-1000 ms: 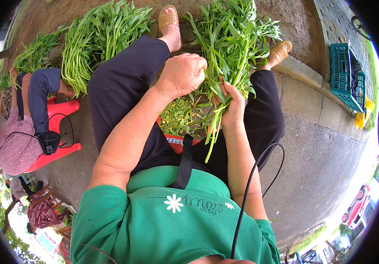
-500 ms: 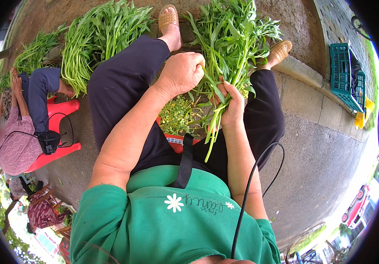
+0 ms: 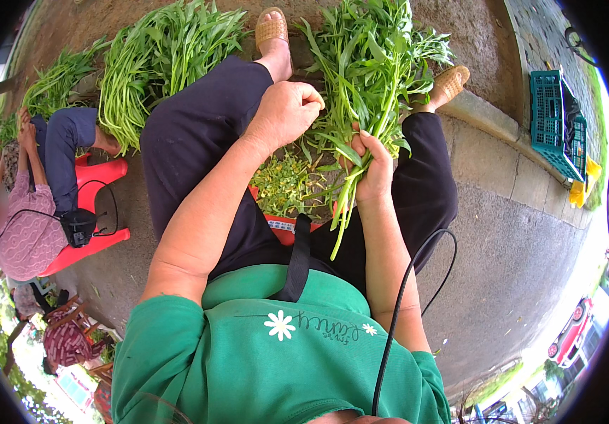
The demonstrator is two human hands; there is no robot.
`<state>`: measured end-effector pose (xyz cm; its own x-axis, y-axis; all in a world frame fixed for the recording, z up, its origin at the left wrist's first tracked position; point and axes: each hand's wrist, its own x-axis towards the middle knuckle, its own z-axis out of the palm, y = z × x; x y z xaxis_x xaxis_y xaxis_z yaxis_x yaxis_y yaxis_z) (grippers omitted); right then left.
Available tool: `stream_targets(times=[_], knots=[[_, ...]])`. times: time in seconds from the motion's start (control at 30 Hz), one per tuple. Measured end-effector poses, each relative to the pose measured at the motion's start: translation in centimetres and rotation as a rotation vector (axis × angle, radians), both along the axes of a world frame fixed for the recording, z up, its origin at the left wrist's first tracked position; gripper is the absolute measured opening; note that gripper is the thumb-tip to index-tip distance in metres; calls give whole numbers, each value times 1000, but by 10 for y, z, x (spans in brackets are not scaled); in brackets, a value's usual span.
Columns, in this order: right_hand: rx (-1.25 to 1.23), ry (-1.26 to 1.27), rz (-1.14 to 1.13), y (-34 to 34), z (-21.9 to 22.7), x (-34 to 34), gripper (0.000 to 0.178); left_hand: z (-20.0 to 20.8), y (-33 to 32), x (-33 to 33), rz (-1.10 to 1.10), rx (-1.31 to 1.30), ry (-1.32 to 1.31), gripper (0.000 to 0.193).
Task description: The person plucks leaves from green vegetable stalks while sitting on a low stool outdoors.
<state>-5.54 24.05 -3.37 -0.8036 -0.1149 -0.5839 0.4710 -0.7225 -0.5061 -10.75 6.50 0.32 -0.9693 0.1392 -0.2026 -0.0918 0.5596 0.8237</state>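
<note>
My right hand [image 3: 375,169] is wrapped round the stems of a small bunch of water spinach [image 3: 347,205]. The cut ends point down toward my lap. Beyond, its leaves overlap a larger leafy heap of water spinach [image 3: 361,49] on the ground between my feet, so where one ends is hard to see. My left hand [image 3: 287,112] is closed in a pinch just left of the bunch, apart from it; anything between its fingertips is too small to make out. Below the left hand, yellow and green leaf scraps [image 3: 287,185] lie on the ground between my legs.
Another pile of water spinach [image 3: 166,63] lies beyond my left knee. At far left a person [image 3: 28,226] sits on a red plastic stool [image 3: 99,184]. A teal crate [image 3: 552,120] stands past the kerb [image 3: 484,116] at right. A black cable [image 3: 407,275] hangs by my right arm.
My left hand has drawn back slightly to the left, away from the bunch. My right hand holds the stems almost where it was.
</note>
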Motion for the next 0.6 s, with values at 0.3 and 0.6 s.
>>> stream_targets(times=[0.3,0.6], knots=[[-17,5,-14,0,4,0,18,12,-22,13,-307,-311,-264,16],[-7,18,33,2,-2,-1,22,10,-31,49,-441,-363,-213,28]])
